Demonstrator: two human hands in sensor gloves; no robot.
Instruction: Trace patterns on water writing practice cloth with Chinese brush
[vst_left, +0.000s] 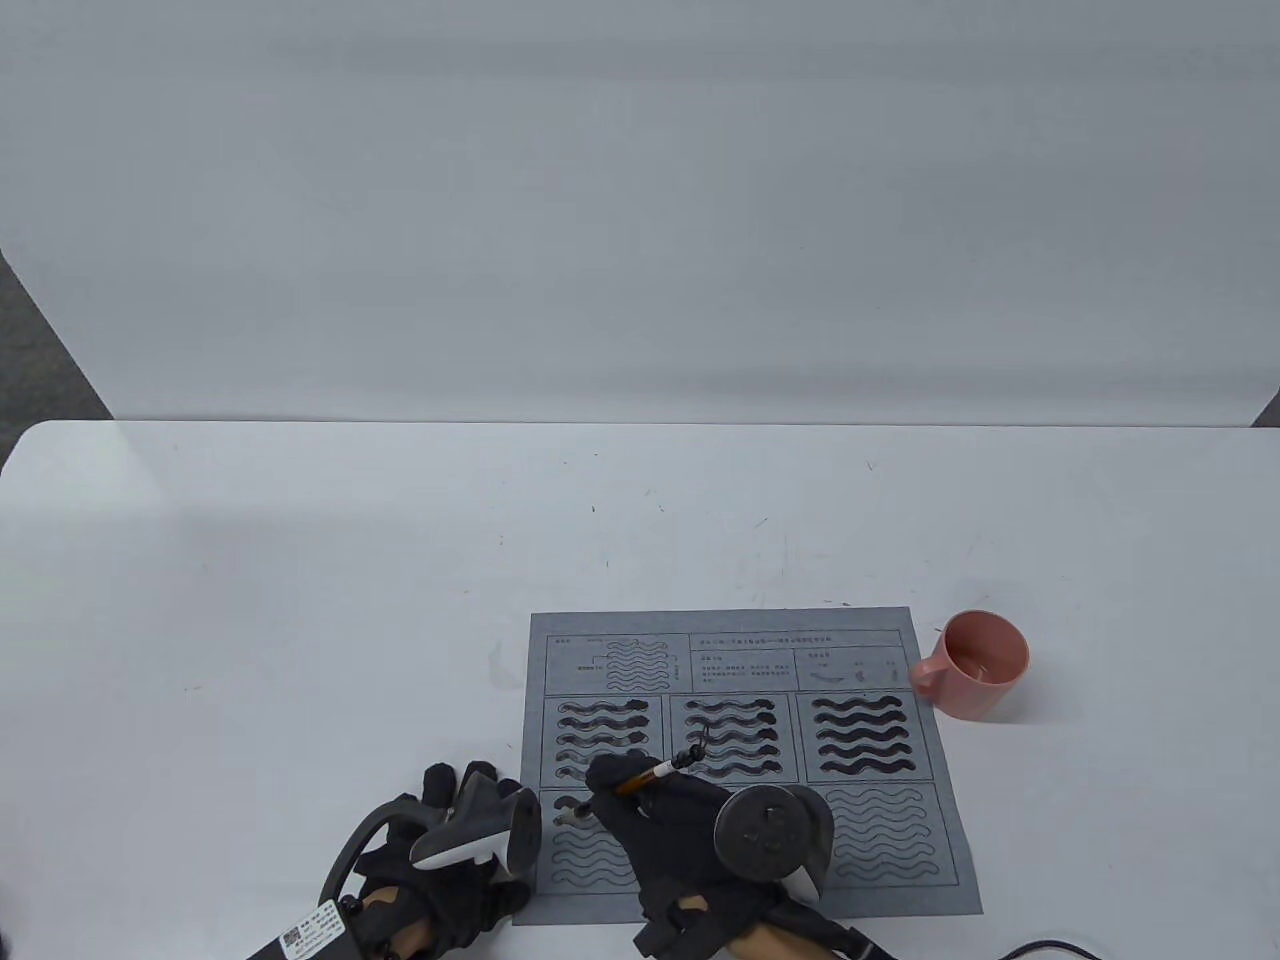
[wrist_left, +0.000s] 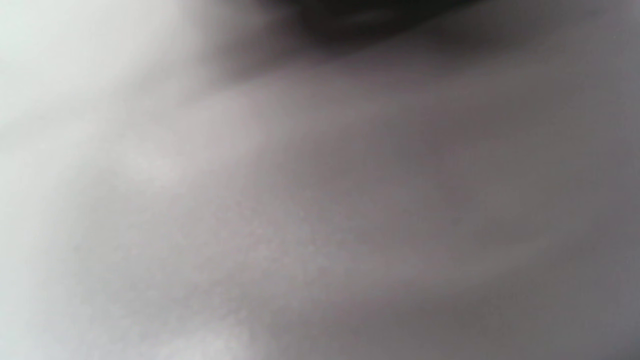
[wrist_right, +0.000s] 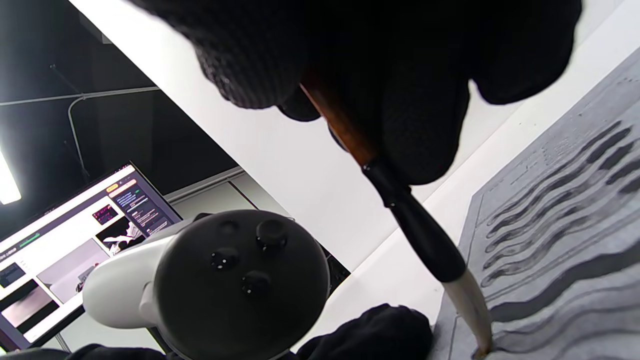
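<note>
Table view: my right hand (vst_left: 665, 820) pinches the brush (wrist_right: 417, 225); left hand (vst_left: 455, 835) rests relaxed on the cloth's (vst_left: 900, 860) near-left edge. I'd follow each wave slowly, pressing lightly.

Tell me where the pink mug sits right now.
In the table view, the pink mug stands on the white table just off the upper right corner of the grey practice cloth, its handle toward the cloth.

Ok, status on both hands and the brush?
Right hand pinches brush, tip on cloth, bottom-left panel. Left hand rests at cloth's left edge. Pink cup stands off the cloth.
</note>
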